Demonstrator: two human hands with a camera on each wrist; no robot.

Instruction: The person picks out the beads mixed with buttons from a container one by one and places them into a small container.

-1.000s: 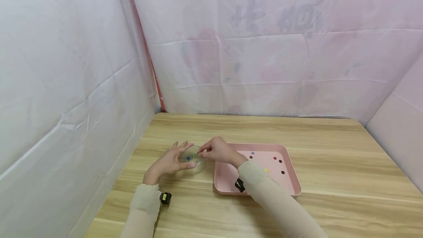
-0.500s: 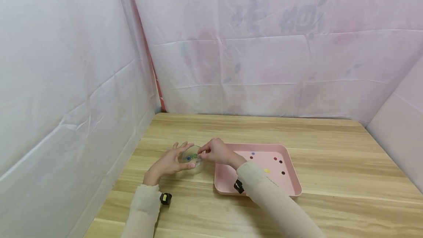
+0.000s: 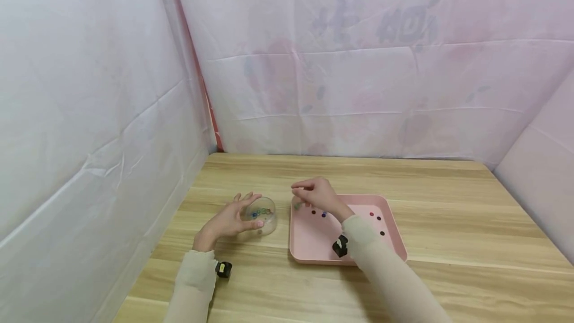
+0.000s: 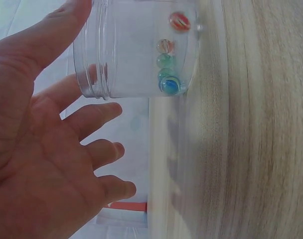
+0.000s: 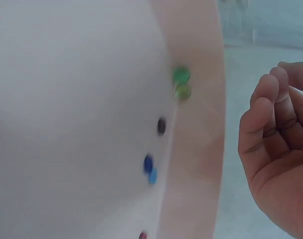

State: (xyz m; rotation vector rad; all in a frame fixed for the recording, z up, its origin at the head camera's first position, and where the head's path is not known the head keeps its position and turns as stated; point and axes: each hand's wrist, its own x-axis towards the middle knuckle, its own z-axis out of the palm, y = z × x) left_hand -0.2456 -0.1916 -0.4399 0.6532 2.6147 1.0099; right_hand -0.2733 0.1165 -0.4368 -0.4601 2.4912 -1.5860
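Note:
My left hand [image 3: 229,221] grips a clear, screw-necked plastic jar [image 3: 267,227] near its mouth, thumb on one side and index finger on the other. Inside the jar, in the left wrist view, lie a red-swirled marble [image 4: 180,21], a pale orange one [image 4: 165,46], green ones [image 4: 164,60] and a blue one [image 4: 170,85]. Above the back left corner of the pink tray [image 3: 309,248] hovers my right hand [image 3: 319,195], fingers bent loosely and holding nothing. Two greenish marbles [image 5: 181,74] sit at the tray's wall below it.
Small flat pieces are scattered in the tray: dark ones [image 3: 382,233], a red one [image 3: 371,214] and blue ones [image 3: 324,215]. My right forearm [image 3: 381,268] covers part of the tray. A white sheet [image 3: 148,128] walls off the wooden table's left side.
My right hand has gone from the jar's mouth rightwards to over the tray, leaving a red marble in the jar. The left hand keeps its hold on the jar.

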